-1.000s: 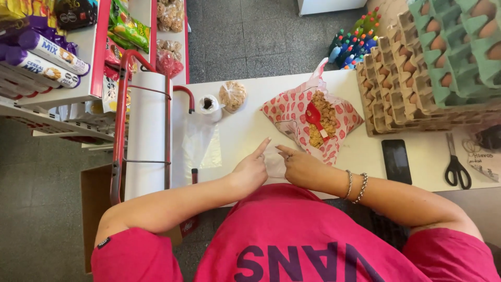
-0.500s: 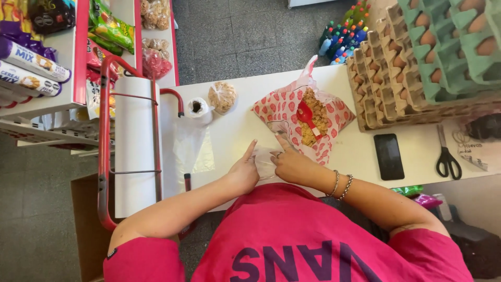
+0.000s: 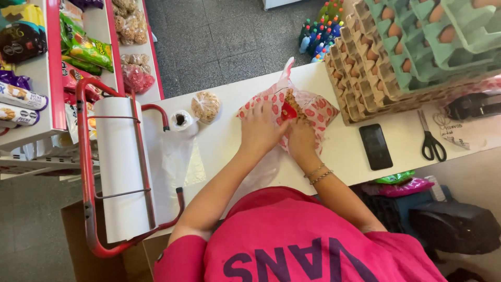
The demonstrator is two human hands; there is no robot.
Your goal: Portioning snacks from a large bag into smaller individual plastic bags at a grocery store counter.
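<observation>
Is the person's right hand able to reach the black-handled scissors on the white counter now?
Probably yes. The right hand rests at the red-patterned plastic bag, and the black-handled scissors lie farther right on the white counter. Only the flat black phone lies between.

Plastic film, paper and moulded pulp on a smooth white counter

A thin, glossy plastic bag printed with red shapes (image 3: 308, 112) is pressed by the left hand (image 3: 261, 130) and the right hand (image 3: 301, 141), with a red plastic scoop (image 3: 288, 110) seen inside it. The white counter top (image 3: 229, 141) is seen as smooth and matt. A broad roll of matt white paper (image 3: 121, 167) is carried in a glossy red-painted metal frame (image 3: 86, 172). Rough, matt moulded-pulp egg trays (image 3: 417, 52) are stacked beside a glossy black phone (image 3: 376, 146).
</observation>
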